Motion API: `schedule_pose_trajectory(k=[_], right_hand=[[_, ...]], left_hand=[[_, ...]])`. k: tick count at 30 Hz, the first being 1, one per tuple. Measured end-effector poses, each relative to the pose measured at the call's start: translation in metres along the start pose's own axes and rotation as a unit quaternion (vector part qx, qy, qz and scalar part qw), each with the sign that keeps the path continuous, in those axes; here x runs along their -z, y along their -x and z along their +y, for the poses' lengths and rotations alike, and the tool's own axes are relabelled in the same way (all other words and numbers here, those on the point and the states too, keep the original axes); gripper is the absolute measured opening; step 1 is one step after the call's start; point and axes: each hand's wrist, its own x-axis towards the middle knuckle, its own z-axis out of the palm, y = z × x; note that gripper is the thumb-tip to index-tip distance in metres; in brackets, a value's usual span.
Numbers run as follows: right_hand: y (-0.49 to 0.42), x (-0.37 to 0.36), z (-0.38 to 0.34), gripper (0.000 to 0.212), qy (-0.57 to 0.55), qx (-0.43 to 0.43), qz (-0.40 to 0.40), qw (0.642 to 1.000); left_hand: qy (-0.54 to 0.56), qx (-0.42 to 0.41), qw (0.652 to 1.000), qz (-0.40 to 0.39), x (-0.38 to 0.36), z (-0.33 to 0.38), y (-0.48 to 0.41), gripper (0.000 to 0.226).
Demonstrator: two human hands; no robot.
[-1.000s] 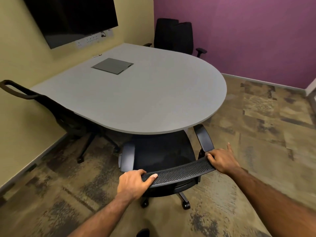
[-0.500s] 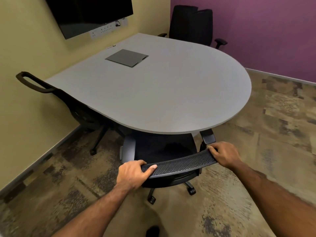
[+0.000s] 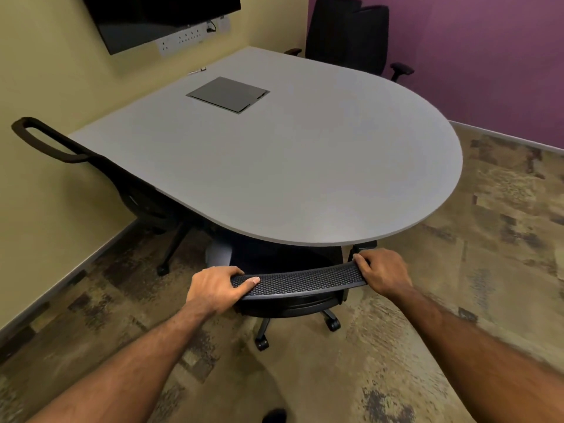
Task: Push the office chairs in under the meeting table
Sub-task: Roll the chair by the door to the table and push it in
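A black office chair with a mesh back stands at the near rounded end of the grey meeting table. Its seat and armrests are mostly hidden under the tabletop. My left hand grips the left end of the backrest's top edge, and my right hand grips the right end. A second black chair sits tucked at the table's left side by the yellow wall. At the far end, more black chairs stand against the purple wall.
A dark flat cover panel is set into the tabletop. A black screen and a socket strip hang on the yellow wall. Patterned carpet stretches to the right of the table.
The chair has rolled forward under the table with both hands on its backrest. Its armrests and seat, visible earlier, are now mostly covered by the tabletop. I have stepped closer.
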Motion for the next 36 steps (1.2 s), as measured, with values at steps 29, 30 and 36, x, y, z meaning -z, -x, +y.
schedule_pose_trajectory(k=[29, 30, 36], right_hand=[[-0.042, -0.033, -0.184, 0.113, 0.045, -0.012, -0.031, 0.998], [-0.044, -0.035, -0.191, 0.113, 0.044, -0.014, -0.036, 0.998], [-0.046, -0.040, -0.212, 0.109, 0.025, 0.005, -0.065, 0.998]], left_hand=[[0.060, -0.045, 0.984, -0.159, 0.074, -0.182, -0.159, 0.090], [0.075, -0.038, 0.985, -0.152, 0.074, -0.187, -0.161, 0.089], [0.036, -0.028, 0.993, -0.109, 0.061, -0.202, -0.148, 0.096]])
